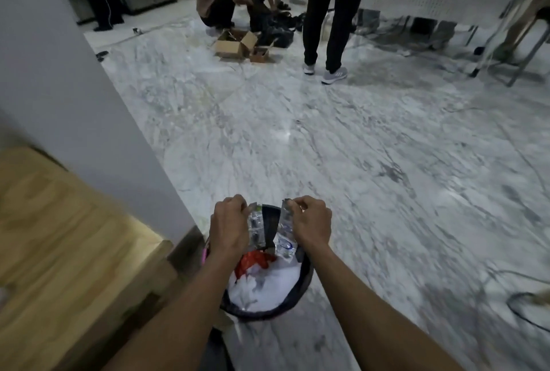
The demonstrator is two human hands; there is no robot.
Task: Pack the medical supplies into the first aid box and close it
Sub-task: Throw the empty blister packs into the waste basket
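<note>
Both my hands hover over a black waste bin (302, 290) on the floor. My left hand (229, 226) pinches one clear plastic wrapper piece (255, 226) by its top edge. A second clear wrapper piece (284, 236) hangs from my right hand (311, 226), also pinched at the top. The two pieces hang apart, side by side, above the bin's opening. Inside the bin lie white crumpled waste (268, 284) and something red (253, 262). No first aid box is in view.
A wooden tabletop (59, 251) lies at the left, beside a white pillar (74, 87). The marble floor (357, 162) stretches ahead. Far off, people stand and crouch around open cardboard boxes (235, 44). A cable (523, 308) lies at the right.
</note>
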